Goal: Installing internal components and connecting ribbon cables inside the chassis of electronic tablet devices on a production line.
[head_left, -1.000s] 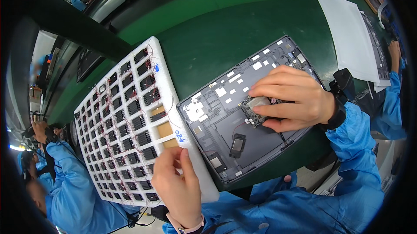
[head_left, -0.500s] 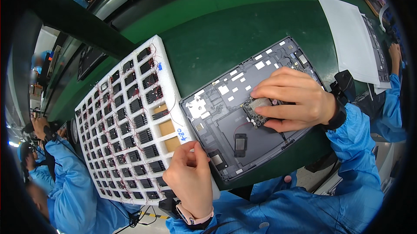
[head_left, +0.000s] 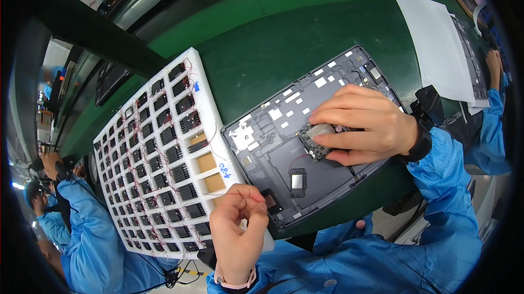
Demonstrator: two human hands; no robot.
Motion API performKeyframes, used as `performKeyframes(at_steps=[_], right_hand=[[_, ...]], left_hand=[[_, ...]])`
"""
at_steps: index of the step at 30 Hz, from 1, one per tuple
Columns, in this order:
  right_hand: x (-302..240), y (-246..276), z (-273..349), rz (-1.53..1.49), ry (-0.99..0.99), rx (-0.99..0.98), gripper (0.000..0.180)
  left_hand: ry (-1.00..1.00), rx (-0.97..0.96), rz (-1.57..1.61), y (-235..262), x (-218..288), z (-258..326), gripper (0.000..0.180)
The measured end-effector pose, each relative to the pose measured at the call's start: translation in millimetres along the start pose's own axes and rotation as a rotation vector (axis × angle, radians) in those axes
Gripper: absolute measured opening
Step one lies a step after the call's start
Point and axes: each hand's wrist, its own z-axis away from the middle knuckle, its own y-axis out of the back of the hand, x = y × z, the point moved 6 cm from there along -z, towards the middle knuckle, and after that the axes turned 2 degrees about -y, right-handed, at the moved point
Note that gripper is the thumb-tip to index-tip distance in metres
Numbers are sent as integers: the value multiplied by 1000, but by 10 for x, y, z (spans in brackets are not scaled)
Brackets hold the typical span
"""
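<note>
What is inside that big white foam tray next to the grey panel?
The white foam tray holds rows of small black parts with thin red wires, one per pocket. A few pockets near the grey panel show bare brown bottoms. The left hand covers the tray's near corner.

Both arms are covered in bright blue work sleeves of smooth fabric, creased at the elbows and ending at the wrists. The right hand (head_left: 363,125) is bare, with a black band, like a watch strap, around its wrist (head_left: 420,142). The left hand (head_left: 237,234) is bare too, with a thin pale pink band at its wrist (head_left: 234,282).
</note>
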Motion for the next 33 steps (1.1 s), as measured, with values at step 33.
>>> performKeyframes(at_steps=[33], right_hand=[[13, -6, 24, -41, 11, 11, 34]], left_hand=[[-358, 94, 338, -347, 77, 158, 11]])
